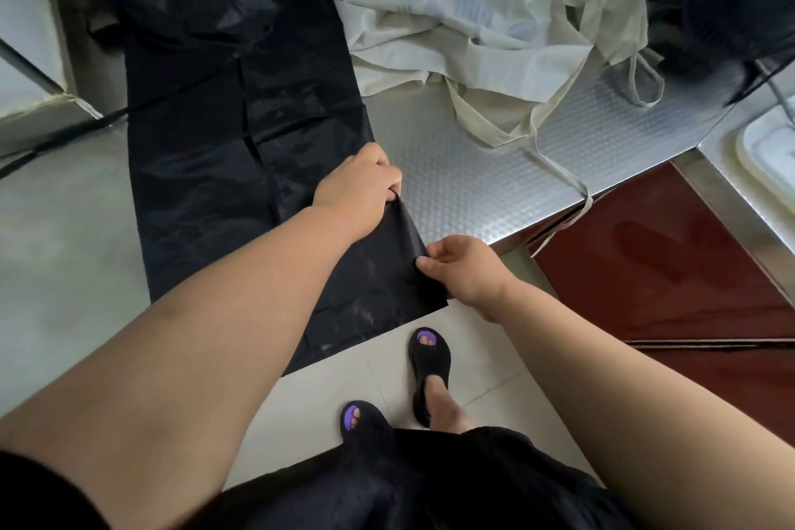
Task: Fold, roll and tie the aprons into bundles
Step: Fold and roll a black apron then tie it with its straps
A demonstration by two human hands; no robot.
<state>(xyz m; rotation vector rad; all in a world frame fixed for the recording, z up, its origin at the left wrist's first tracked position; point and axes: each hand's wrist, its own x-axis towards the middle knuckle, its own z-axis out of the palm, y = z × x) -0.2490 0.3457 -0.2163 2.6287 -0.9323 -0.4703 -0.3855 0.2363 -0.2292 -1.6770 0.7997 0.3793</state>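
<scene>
Apron (206, 133), glossy black, pinched by left hand (355, 183) and right hand (466, 271).

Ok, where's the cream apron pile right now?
In the head view the cream apron pile lies crumpled at top right on the steel counter, just right of the black apron and left of the black fan.

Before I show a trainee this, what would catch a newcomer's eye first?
A long black apron lies flat along the steel counter, its near end hanging over the edge. The left hand and right hand pinch its right border there. Beyond, cream aprons sit in a crumpled heap, ties trailing.
</scene>
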